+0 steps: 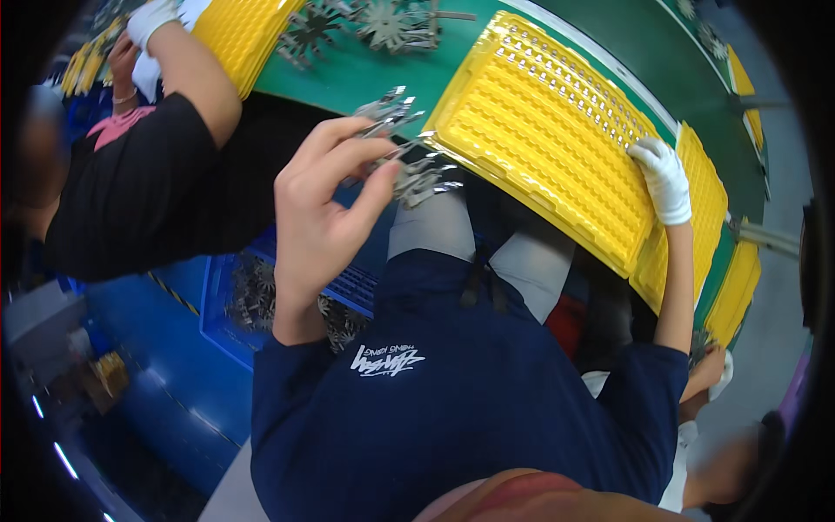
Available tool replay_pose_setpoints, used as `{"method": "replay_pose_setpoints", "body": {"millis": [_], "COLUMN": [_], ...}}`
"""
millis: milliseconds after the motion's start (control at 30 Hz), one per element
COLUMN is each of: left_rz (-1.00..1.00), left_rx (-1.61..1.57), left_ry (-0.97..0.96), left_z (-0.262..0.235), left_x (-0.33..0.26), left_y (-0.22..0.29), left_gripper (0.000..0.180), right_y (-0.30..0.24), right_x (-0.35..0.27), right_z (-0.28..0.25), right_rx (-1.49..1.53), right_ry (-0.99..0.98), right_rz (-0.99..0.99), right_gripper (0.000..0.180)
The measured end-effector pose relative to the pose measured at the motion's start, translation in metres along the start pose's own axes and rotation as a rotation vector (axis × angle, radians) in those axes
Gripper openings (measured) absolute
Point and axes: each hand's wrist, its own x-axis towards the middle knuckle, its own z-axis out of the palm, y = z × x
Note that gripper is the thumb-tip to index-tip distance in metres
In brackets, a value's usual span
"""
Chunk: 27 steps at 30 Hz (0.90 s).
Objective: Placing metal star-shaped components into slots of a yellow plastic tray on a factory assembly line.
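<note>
Right of my left hand [320, 196], half-curled and gripping metal parts [424, 181], tray [522, 130] is slanting lengthwise rightward; right hand [664, 178] is nearer, fingers bunching, hold unclear.

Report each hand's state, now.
Left hand: closed, holding silvery metal parts.
Right hand: gloved, at the yellow tray; whether it grips anything cannot be told.

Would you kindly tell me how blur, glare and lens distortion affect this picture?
Head view: the metal parts in the left hand look somewhat blurred; glare glints on the yellow tray near its left corner; the pale strip beyond it curves; the picture's corners fall to black.
</note>
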Motion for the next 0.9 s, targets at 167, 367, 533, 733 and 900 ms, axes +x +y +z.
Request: {"method": "replay_pose_setpoints", "body": {"millis": [167, 367, 533, 733, 900], "left_rz": [0.005, 0.060, 0.191, 0.225, 0.255], "left_rx": [-0.025, 0.024, 0.173, 0.264, 0.161], "left_ry": [-0.043, -0.009, -0.027, -0.122, -0.173], "left_z": [-0.003, 0.001, 0.002, 0.017, 0.028], "left_x": [0.003, -0.001, 0.000, 0.003, 0.001], "left_y": [0.008, 0.014, 0.022, 0.018, 0.019], "left_gripper": [0.010, 0.008, 0.010, 0.012, 0.012], "right_y": [-0.008, -0.022, -0.071, -0.219, -0.260], "right_x": [0.004, 0.007, 0.004, 0.079, 0.094], "right_z": [-0.005, -0.014, -0.034, -0.083, -0.070], "right_rx": [-0.029, -0.034, 0.329, 0.631, 0.871], "right_ry": [-0.001, 0.089, 0.217, 0.301, 0.226], "right_rz": [-0.103, -0.065, 0.348, 0.274, 0.318], "right_gripper": [0.031, 0.033, 0.021, 0.012, 0.012]}}
